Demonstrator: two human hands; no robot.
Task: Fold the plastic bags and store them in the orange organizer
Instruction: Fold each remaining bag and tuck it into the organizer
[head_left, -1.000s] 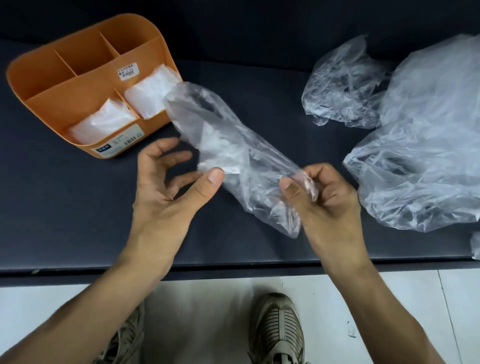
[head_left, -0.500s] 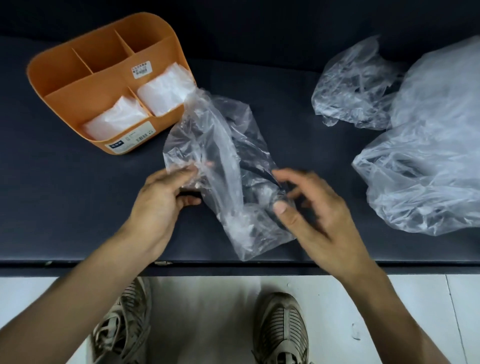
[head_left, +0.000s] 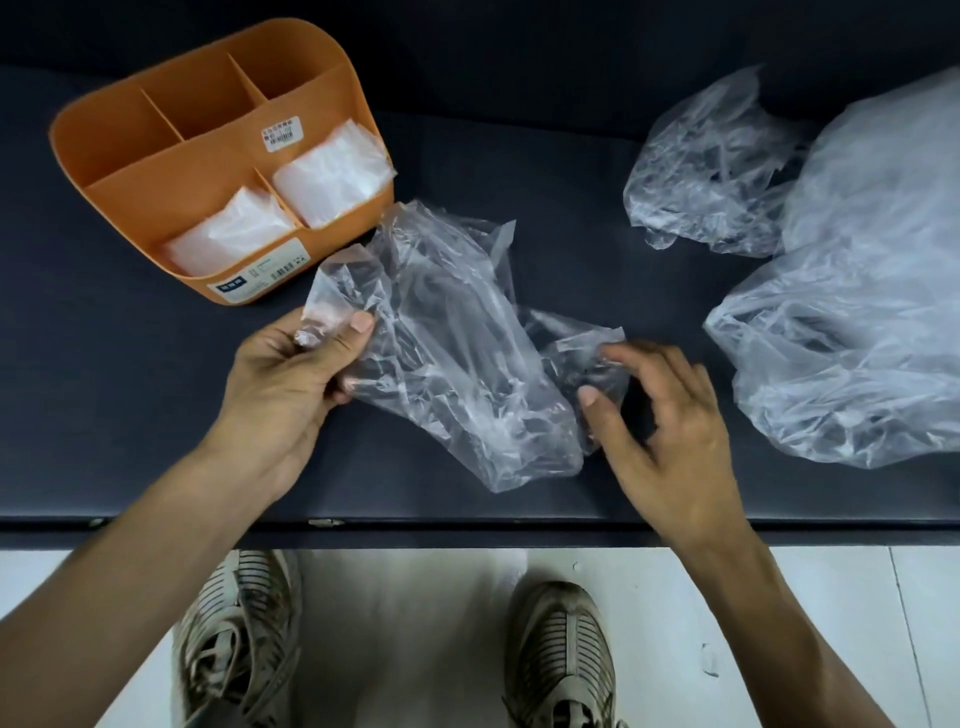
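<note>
A crumpled clear plastic bag (head_left: 457, 353) lies on the dark table in front of me. My left hand (head_left: 291, 374) pinches its left corner between thumb and curled fingers. My right hand (head_left: 670, 415) hovers at the bag's right end with its fingers spread and loosely bent, the fingertips touching the plastic. The orange organizer (head_left: 156, 171) stands at the back left. Its two front compartments each hold a folded white bag (head_left: 332, 171); the back compartments look empty.
Two more loose clear bags lie at the right: a small one (head_left: 711, 171) at the back and a large one (head_left: 852, 322) reaching the right border. The table's front edge (head_left: 467, 525) runs just below my hands, with my shoes on the pale floor beneath.
The bag has come down from the air onto the table. My left hand took hold of its left corner, and my right hand let go and opened beside it.
</note>
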